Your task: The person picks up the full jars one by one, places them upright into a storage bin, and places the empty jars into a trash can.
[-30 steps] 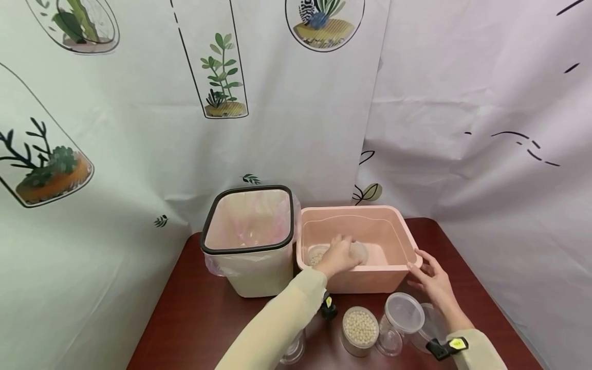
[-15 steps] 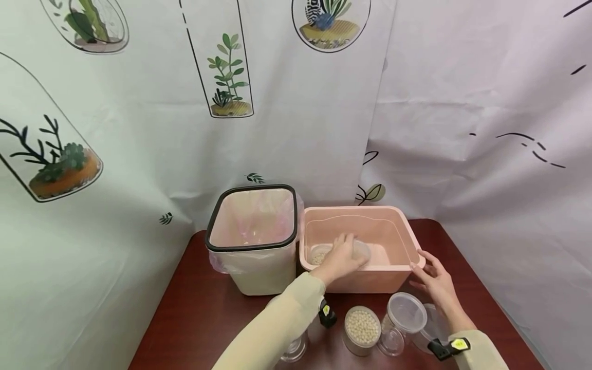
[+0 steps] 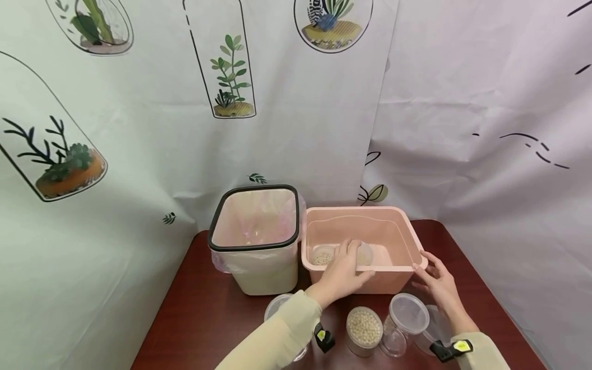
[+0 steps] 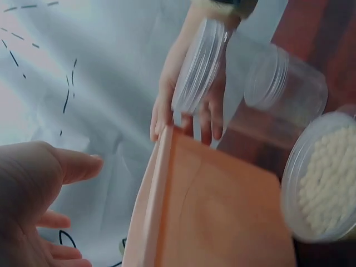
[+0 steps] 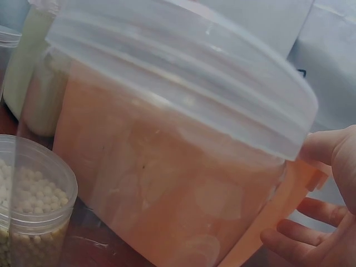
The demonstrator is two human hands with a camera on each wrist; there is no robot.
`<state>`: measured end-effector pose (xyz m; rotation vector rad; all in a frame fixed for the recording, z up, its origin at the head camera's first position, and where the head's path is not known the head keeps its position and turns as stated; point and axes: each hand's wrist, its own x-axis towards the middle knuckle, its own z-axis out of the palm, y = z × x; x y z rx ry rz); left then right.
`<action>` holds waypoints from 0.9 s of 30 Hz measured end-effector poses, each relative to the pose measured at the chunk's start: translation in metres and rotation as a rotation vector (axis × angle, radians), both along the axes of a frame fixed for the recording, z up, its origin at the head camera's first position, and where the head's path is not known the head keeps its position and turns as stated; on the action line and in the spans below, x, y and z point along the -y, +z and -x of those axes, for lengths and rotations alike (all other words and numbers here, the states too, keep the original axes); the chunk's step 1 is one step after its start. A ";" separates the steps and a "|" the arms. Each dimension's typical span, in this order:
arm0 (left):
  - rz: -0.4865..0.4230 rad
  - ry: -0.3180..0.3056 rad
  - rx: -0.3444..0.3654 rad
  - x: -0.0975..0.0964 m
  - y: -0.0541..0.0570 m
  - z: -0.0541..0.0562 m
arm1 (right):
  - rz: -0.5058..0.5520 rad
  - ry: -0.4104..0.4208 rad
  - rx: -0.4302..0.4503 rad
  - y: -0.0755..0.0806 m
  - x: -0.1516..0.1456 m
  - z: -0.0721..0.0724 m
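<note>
A pink plastic tub [image 3: 361,280] stands near the table's middle, with two clear round jars inside: one jar with pale beads [image 3: 322,257] at left, another jar [image 3: 364,254] beside it. My left hand [image 3: 342,272] reaches over the tub's front rim, thumb spread away from the fingers and nothing between them; its fingertips overlap the jars in the head view. At the front right corner, my right hand [image 3: 437,282] grips the tub's rim, thumb in front and fingers along the side, as the right wrist view also shows. That hand [image 4: 194,83] appears beyond the tub in the left wrist view.
Left of the tub stands a bin [image 3: 263,272] with a black rim and a plastic liner. In front are an open jar of white beads [image 3: 364,329], a lidded clear jar [image 3: 409,313], another clear container [image 3: 432,329] and one [image 3: 276,304] partly behind my left sleeve.
My left hand has let go of the clear jar inside the tub and lifted slightly back toward the front rim, its thumb swinging outward. The right hand keeps its place on the rim.
</note>
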<state>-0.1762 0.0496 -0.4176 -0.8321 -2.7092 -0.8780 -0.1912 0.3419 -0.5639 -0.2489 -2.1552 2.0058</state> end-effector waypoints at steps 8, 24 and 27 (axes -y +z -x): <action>-0.022 0.018 0.027 0.004 -0.010 -0.034 | 0.012 -0.010 0.002 -0.007 -0.005 0.004; -0.196 -0.011 -0.009 0.009 -0.054 -0.071 | 0.081 -0.003 -0.021 -0.004 -0.003 0.002; -0.205 -0.019 0.018 0.010 -0.067 -0.071 | 0.099 0.002 -0.022 -0.001 -0.001 0.001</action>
